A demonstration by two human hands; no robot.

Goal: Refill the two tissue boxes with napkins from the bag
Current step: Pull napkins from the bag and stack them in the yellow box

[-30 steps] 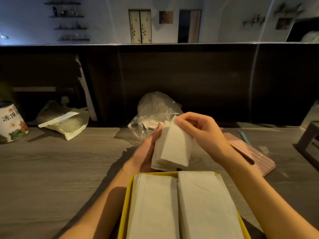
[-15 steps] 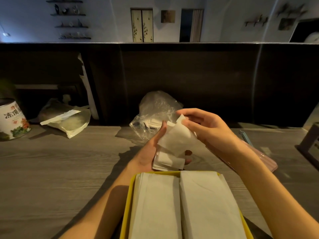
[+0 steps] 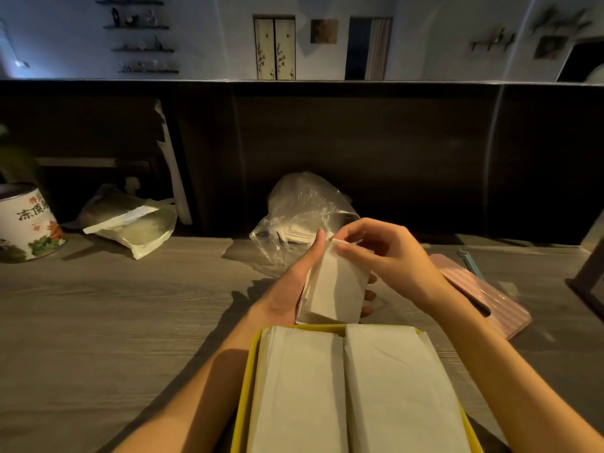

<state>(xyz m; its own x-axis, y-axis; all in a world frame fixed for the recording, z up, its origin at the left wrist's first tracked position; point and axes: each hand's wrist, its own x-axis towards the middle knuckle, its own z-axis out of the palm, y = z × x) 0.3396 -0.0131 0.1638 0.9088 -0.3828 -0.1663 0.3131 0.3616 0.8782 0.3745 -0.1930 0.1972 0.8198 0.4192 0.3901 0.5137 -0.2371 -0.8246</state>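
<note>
While the left hand (image 3: pixel 287 289) grips a stack of napkins (image 3: pixel 333 289), the right hand (image 3: pixel 385 253) pinches its top corner. Below them a yellow box (image 3: pixel 243 403) holds two flat white piles.

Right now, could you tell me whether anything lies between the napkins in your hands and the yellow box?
Nothing visible does: the held napkins hover just behind the yellow tissue box, which already holds two stacks.

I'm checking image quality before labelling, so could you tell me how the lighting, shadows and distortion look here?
Head view: dim, warm light on the table, cooler on the far wall; forearms cast dark shadows leftward; the bag shows faint glare; the wide angle bends the straight ledge and edges; the napkins and both hands look sharp.
</note>
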